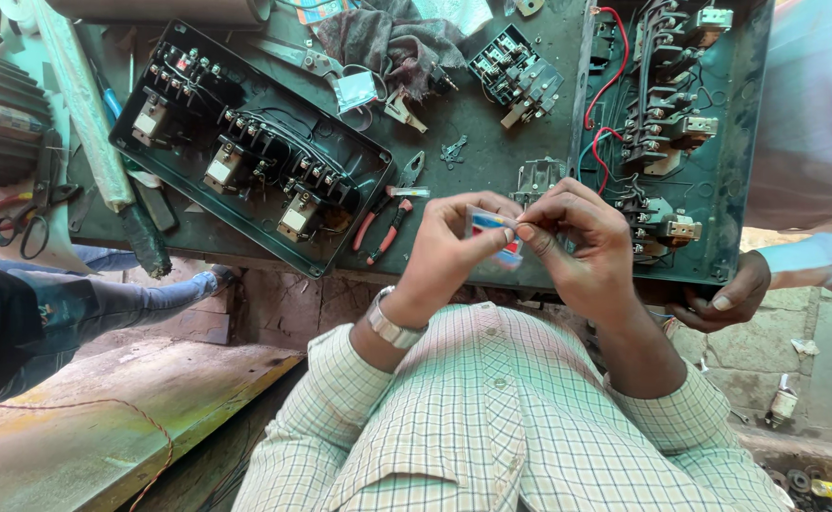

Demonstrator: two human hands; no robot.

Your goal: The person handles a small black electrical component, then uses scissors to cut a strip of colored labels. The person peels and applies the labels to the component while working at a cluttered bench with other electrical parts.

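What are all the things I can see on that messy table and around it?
small packet: one, white with blue and red, pinched between both hands
left panel box: one, black, open, relays and wires inside
right panel box: one, green, open, red and black wires
loose switch block: one, black, top middle
pliers: one pair, red handles, table edge
scissors: one pair, black and red handles, far left
rag: one, grey, top middle
another person's hand: one, on the green box's corner
wristwatch: one, silver, left wrist
left hand: holds packet
right hand: holds packet
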